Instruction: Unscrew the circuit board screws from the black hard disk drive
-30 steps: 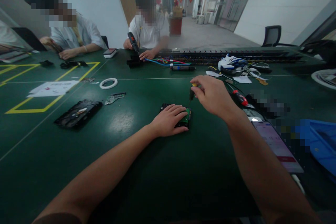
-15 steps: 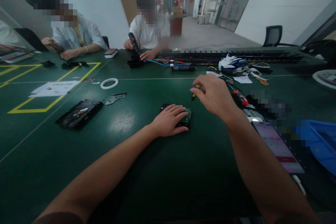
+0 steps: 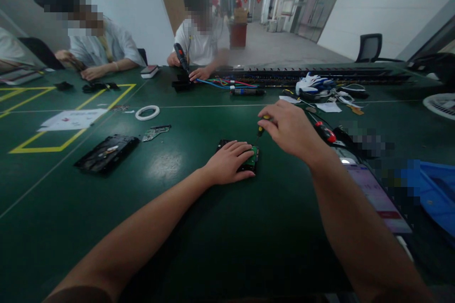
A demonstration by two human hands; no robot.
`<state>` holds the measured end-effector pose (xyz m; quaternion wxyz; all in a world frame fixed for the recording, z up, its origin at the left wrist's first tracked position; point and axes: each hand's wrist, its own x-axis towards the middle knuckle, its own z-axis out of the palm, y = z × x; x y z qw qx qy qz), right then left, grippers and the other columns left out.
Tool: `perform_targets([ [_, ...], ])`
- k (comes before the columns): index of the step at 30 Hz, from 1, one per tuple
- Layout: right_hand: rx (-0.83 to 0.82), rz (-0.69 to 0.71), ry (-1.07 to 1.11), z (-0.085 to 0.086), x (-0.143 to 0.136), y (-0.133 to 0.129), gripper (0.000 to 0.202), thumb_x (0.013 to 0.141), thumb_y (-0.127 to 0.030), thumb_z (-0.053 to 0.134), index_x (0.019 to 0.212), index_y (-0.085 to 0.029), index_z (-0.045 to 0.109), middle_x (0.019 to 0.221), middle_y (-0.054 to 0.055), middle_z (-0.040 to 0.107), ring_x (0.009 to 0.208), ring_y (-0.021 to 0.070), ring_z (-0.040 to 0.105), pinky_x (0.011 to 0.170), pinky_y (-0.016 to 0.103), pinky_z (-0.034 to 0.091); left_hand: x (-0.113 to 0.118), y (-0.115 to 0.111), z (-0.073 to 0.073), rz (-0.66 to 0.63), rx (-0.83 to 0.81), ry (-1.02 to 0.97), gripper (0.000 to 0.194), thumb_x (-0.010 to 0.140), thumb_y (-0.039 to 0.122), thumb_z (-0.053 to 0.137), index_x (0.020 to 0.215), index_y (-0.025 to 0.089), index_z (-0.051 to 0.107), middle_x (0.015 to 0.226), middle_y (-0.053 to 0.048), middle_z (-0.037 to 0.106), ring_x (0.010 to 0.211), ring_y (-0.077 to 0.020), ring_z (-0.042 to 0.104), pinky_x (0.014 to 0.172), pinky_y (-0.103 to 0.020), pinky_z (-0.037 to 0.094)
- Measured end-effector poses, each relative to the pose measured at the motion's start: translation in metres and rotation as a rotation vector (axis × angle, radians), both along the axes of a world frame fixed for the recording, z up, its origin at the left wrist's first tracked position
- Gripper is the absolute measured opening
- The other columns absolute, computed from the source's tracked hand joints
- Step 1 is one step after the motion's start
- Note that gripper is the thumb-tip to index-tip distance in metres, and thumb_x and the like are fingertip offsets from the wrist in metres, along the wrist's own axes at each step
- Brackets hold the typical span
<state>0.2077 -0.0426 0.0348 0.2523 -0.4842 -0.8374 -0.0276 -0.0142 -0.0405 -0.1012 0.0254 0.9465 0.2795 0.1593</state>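
Note:
A black hard drive with a green circuit board (image 3: 253, 161) lies on the green table (image 3: 213, 236). My left hand (image 3: 231, 163) rests flat across it, fingers slightly spread, covering much of the board. Above the drive's right edge, my right hand (image 3: 284, 128) pinches a small yellow-and-black screwdriver (image 3: 261, 129). The screwdriver is tilted, with its thin shaft pointing down at the drive's far right corner; whether the tip touches is too small to tell.
Left lie a black casing (image 3: 106, 154), a loose circuit board (image 3: 156, 133) and a white ring (image 3: 147, 113). Right are a red screwdriver (image 3: 324, 131), a phone (image 3: 378, 194) and a blue bin (image 3: 439, 189). Across the table, a person (image 3: 199, 40) holds a power tool (image 3: 181, 57).
The screwdriver in my right hand has shifted very slightly left, its shaft closer to the drive's corner. My left hand stays on the drive.

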Motion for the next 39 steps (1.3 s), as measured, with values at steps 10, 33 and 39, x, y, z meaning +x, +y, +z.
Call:
perform_targets([
  [10, -0.029, -0.159, -0.087, -0.015, -0.009, 0.007, 0.022, 0.105, -0.031, 0.046, 0.099, -0.019, 0.064, 0.101, 0.011, 0.068, 0.087, 0.0247, 0.062, 0.073, 0.037, 0.041, -0.001, 0.0, 0.0, -0.004, 0.001, -0.012, 0.074, 0.099, 0.072, 0.05, 0.152, 0.021, 0.05, 0.157, -0.014, 0.053, 0.149, -0.0344, 0.046, 0.126, -0.057, 0.033],
  [33, -0.124, -0.206, -0.194, -0.017, -0.007, 0.005, 0.018, 0.099, -0.035, 0.06, 0.104, -0.018, 0.06, 0.103, 0.014, 0.072, 0.088, 0.0303, 0.068, 0.072, 0.04, 0.047, -0.001, 0.0, 0.0, -0.001, 0.005, 0.003, 0.074, 0.1, 0.071, 0.049, 0.151, 0.019, 0.051, 0.156, -0.015, 0.053, 0.149, -0.0345, 0.046, 0.126, -0.056, 0.032],
  [39, -0.135, -0.04, -0.114, -0.017, -0.004, 0.007, 0.016, 0.093, -0.019, 0.059, 0.11, -0.019, 0.056, 0.109, 0.011, 0.071, 0.094, 0.0261, 0.067, 0.079, 0.037, 0.046, 0.0, -0.001, 0.0, -0.001, -0.004, -0.005, 0.073, 0.1, 0.071, 0.049, 0.151, 0.019, 0.051, 0.156, -0.015, 0.054, 0.149, -0.0344, 0.045, 0.126, -0.057, 0.032],
])
